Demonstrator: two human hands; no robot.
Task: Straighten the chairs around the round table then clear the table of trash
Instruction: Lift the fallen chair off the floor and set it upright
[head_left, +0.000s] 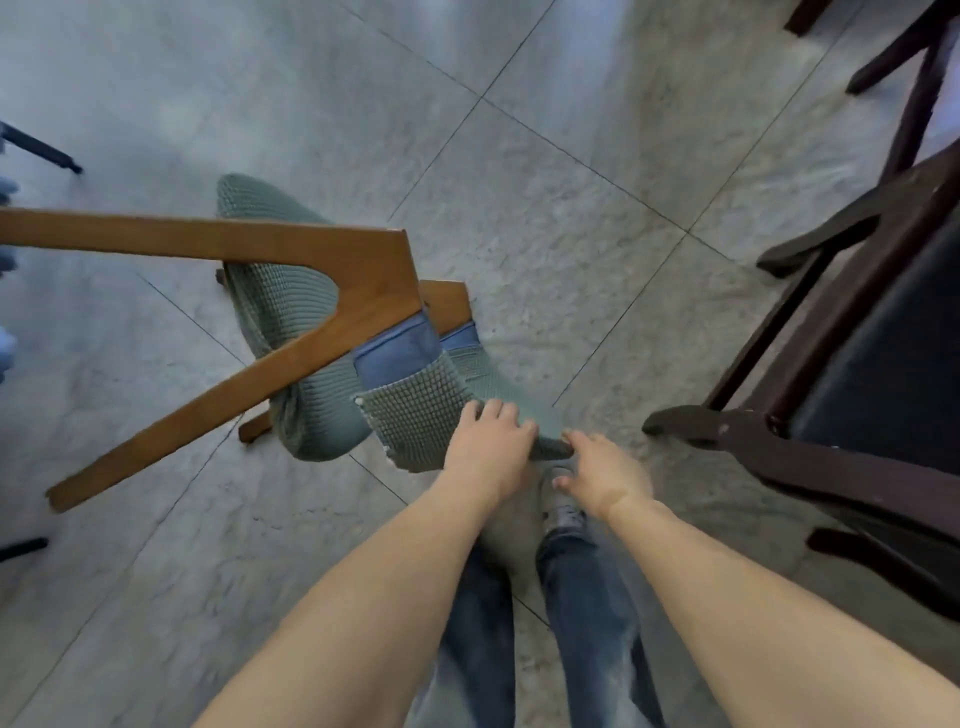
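Grey mottled floor tiles underfoot, thin dark joints running on the diagonal. Looking straight down on the green chair: knitted green cover over seat and back, a strip of blue padding showing where the cover parts, a pale wooden V-shaped arm frame jutting to the left. No round table anywhere in view, so no telling how the chair sits against it.

Gripping the top of the backrest with the left hand, fingers curled over the covered edge. Touching the near corner of the same edge with the right hand, fingertips on the cloth, thumb hanging apart below; cannot tell whether that counts as a real hold. Standing just behind the chair, one shoe under the backrest.

Judged as mid-way through squaring up one chair, with clearing the trash not yet started. To do it well:

- Take a full hold with the right hand too, on the frame beneath the cover and not on loose cloth alone, since the knit looks likely to slide or bunch.
- Spread both hands wider along the top for better control of the turn.
- Lift slightly instead of dragging, to spare the legs on the tile joints.
- Mind the dark wooden chair close on the right and keep the toes back from the rear legs.
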